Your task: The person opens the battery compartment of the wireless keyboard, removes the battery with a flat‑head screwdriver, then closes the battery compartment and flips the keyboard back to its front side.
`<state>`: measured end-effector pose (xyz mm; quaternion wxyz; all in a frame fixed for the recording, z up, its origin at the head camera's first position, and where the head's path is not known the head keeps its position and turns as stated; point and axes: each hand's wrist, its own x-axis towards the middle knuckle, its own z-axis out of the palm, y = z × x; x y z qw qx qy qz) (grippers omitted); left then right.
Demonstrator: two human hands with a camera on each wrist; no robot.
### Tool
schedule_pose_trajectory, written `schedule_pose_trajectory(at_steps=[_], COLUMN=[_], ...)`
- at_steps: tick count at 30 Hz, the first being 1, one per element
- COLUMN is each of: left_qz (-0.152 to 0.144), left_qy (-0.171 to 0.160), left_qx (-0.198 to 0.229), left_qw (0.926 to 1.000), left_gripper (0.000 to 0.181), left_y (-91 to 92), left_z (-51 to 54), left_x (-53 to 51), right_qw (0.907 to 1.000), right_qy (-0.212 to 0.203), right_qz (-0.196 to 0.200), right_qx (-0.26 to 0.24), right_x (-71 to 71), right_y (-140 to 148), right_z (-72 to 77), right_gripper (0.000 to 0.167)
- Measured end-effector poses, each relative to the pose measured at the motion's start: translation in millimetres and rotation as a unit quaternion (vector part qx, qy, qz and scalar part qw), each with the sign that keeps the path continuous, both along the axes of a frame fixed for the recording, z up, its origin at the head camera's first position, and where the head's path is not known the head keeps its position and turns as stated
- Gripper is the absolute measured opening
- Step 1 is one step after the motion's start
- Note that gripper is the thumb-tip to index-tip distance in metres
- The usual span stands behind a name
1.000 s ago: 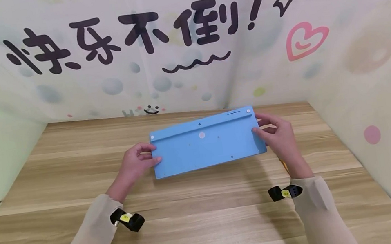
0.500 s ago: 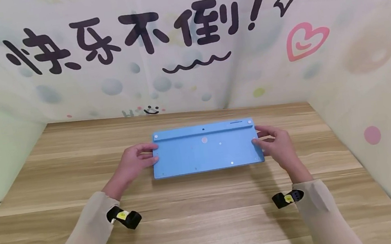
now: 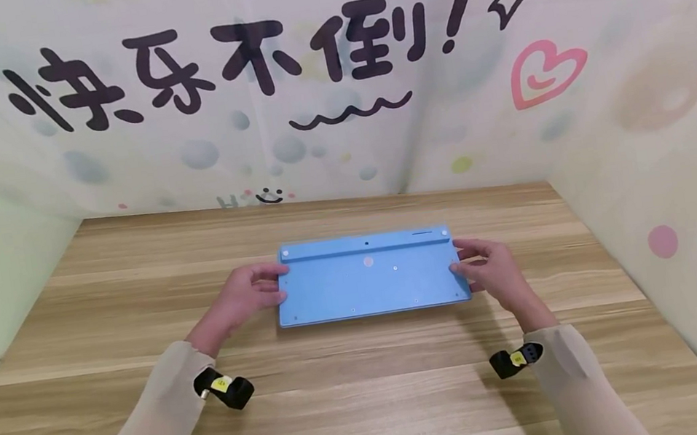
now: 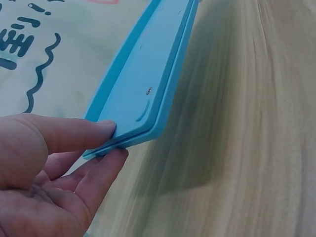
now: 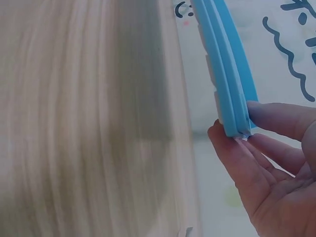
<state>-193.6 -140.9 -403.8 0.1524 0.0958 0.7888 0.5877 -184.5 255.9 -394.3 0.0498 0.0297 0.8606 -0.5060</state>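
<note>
Head view: I am watching a blue keyboard (image 3: 367, 285) being held above the wooden table (image 3: 373, 405), its underside facing the camera. Its long axis is running left to right, nearly level, and its raised ridge (image 3: 326, 250) is pointing toward the printed wall cloth (image 3: 170, 171). The left hand (image 3: 246, 295) is pinching one short end, the right hand (image 3: 493, 273) the other.

Left wrist view: the left thumb (image 4: 81, 133) is pressing the underside; the long axis is stretching up and rightward, a shadow (image 4: 202, 143) falling below.

Right wrist view: pale keycaps (image 5: 210, 73) are facing away from the right thumb (image 5: 284, 118), the long axis slanting up-left.
</note>
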Motion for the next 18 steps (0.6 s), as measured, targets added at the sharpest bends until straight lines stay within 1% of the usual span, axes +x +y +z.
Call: schedule_pose_trajectory(at_steps=[4,8,12,15,18], left_qz=[0.005,0.004,0.001,-0.001,-0.001], left_qy=[-0.013,-0.02,-0.01,-0.003,-0.005], left_qx=[-0.015,-0.012,-0.011,-0.02,-0.027], left_qw=[0.9998,0.9997,0.9999,0.9998,0.9996], left_gripper=[0.046,0.046,0.046,0.046,0.046], left_y=[0.6,1.3,0.8,0.8,1.6], left_z=[-2.8,-5.7,-10.2,-14.0,-17.3], left_x=[0.9,1.2,0.5,0.0,-0.5], right_qw=[0.9998,0.9991,0.9982,0.9976,0.997], right_qy=[-0.016,-0.032,-0.042,-0.046,-0.049], right_qz=[0.01,0.028,0.043,0.051,0.055], right_qx=[-0.001,-0.005,-0.001,0.012,0.024], right_x=[0.0,-0.7,-0.6,0.0,0.3], right_y=[0,2,2,2,2], right_z=[-2.9,-8.4,-13.7,-16.0,-18.0], right_gripper=[0.054,0.056,0.057,0.057,0.057])
